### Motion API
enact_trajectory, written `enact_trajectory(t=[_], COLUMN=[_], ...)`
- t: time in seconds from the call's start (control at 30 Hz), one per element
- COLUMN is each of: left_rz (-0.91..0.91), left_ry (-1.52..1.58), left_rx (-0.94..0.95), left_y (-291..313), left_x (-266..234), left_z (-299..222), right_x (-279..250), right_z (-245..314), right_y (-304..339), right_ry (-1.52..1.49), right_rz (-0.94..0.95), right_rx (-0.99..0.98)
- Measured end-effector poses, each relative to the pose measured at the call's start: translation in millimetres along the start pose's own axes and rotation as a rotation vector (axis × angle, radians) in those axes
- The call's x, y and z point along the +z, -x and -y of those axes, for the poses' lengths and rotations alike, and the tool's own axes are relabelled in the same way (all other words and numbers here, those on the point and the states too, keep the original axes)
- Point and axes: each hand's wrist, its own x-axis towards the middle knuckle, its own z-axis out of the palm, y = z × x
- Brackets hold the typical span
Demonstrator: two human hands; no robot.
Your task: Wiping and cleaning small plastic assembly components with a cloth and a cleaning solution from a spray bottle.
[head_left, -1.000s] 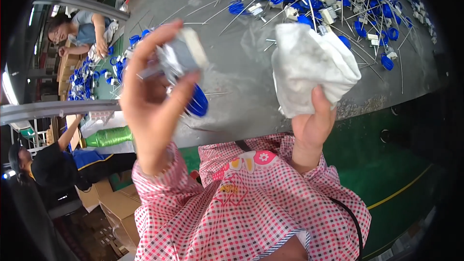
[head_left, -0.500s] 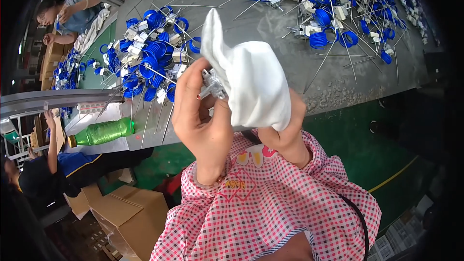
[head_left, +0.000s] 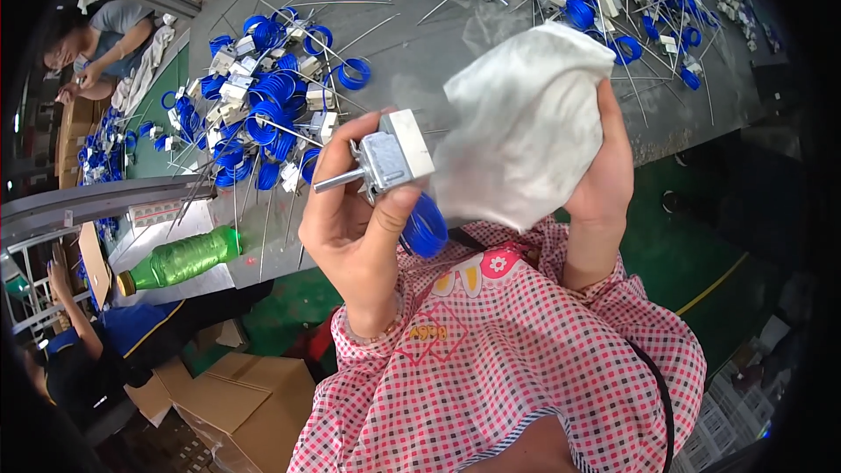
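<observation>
Between the thumb and fingers of my left hand (head_left: 357, 250) is a capillary thermostat (head_left: 390, 160). It has a white block, a silver metal bracket and a thin shaft pointing left. Below its block hangs a blue coil (head_left: 425, 226). My right hand (head_left: 606, 177) grips a white cloth (head_left: 530, 118) by its right side. The cloth is spread out, partly blurred, and apart from the thermostat. Some of my right fingers are hidden behind the cloth.
Similar thermostats with blue coils form a pile (head_left: 272, 96) at left and another (head_left: 587, 0) at far right on the grey table (head_left: 385, 44). A green bottle (head_left: 184, 258) lies near the left edge. Cardboard boxes (head_left: 236, 398) stand below. Two people work at left.
The cloth has come off the thermostat and moved right with my right hand. The thermostat's block and coil now show in my left hand, previously mostly covered by the cloth.
</observation>
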Motion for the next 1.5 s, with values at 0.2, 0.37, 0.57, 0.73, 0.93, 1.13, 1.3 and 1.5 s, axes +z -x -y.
enact_trajectory(t=[0.2,0.37,0.57,0.73,0.93,1.13,1.3,1.5], left_rz=[0.148,0.135,0.032,-0.008,-0.016,-0.058,-0.007,-0.060], left_ry=[-0.024,-0.035,-0.158,-0.077,-0.084,-0.078,-0.109,-0.129], left_rx=[0.002,0.084,-0.031,-0.039,-0.052,-0.053,-0.050,-0.086], left_y=[6,14,15,13,11,8,16,10], left_x=[2,7,5,7,8,7,9,6], left_z=[5,5,5,8,11,14,13,17], right_x=[29,12,6,23,25,15,25,22], right_z=[-30,-45,-45,-45,-42,-41,-47,-46], right_y=[8,17,12,7,5,4,-2,4], right_ry=[0.265,0.909,1.285,1.203,1.216,1.479,1.014,0.997], right_rz=[0.024,0.220,0.490,0.274,0.263,0.412,0.221,0.207], right_rx=[-0.377,-0.722,-0.931,-0.854,-0.820,-0.887,-0.523,-0.510])
